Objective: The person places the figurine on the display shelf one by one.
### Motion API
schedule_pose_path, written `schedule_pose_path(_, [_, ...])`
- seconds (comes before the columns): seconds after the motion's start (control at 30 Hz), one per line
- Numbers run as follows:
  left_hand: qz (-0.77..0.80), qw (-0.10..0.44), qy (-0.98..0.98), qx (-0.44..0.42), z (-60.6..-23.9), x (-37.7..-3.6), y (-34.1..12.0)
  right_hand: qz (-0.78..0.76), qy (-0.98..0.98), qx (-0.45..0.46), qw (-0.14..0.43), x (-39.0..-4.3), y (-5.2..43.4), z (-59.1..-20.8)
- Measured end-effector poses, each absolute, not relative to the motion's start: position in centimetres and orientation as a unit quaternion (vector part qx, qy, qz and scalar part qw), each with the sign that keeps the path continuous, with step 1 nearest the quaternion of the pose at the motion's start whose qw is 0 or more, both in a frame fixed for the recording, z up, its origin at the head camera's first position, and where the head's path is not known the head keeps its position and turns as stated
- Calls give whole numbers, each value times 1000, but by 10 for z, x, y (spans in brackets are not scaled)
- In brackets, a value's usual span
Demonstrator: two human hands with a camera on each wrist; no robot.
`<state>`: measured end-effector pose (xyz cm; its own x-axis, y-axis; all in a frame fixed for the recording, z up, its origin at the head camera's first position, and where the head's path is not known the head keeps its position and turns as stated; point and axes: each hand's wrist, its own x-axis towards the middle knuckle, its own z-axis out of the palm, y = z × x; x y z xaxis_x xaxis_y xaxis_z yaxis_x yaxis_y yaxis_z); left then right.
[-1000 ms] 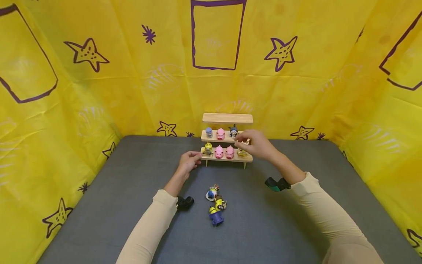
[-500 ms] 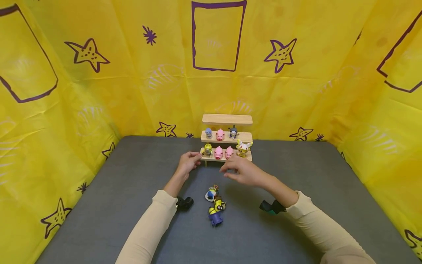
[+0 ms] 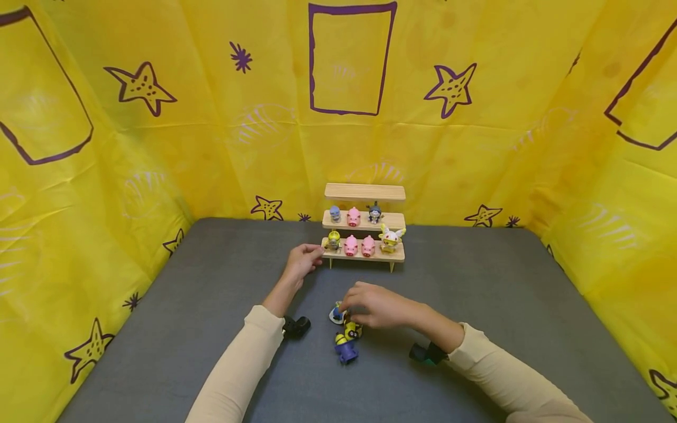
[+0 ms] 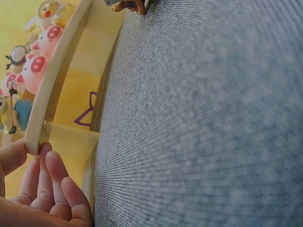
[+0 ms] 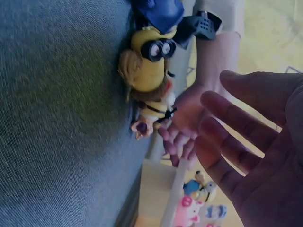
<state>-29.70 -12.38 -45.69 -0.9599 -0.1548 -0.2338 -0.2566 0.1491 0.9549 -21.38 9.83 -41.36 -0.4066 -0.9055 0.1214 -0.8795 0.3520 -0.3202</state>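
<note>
A small cluster of toy figures (image 3: 345, 329) lies on the grey mat (image 3: 476, 305) just below the centre of the head view: a white-and-blue figure (image 3: 336, 312) at the top, a yellow goggled figure (image 3: 351, 330) beneath it and a purple one (image 3: 346, 349) lowest. The right hand (image 3: 372, 305) is held over the top of this cluster, its fingers spread and relaxed with nothing gripped; in the right wrist view the open palm is seen just beside the yellow goggled figure (image 5: 150, 59).

Higher in the frame, the lowest tier of a wooden stepped shelf (image 3: 364, 255) is pinched at its left end by the left hand (image 3: 302, 259), fingers curled on the board's edge. Figures are stood along the lower two tiers, among them two pink pigs (image 3: 359, 244); the top tier is bare.

A clean pickup would probably be helped by choosing one figure only, closing on its body from both sides so the neighbours are not knocked. The shelf is best kept steadied meanwhile.
</note>
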Motion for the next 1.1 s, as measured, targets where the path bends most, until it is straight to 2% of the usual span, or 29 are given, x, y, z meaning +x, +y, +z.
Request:
schedule_pose_path(0.27, [634,40,760,-135,-457,-299,-123,-140,816,-557,61,-207,98,-423])
schedule_pose_path(0.63, [639,39,756,-136,-457,-297,-123,-112,829,-547,24,-203,102,-432])
schedule_pose_path(1.1, [639,42,755,-143,-458,-298,-123,-45,852,-521,33,-206,108,-431])
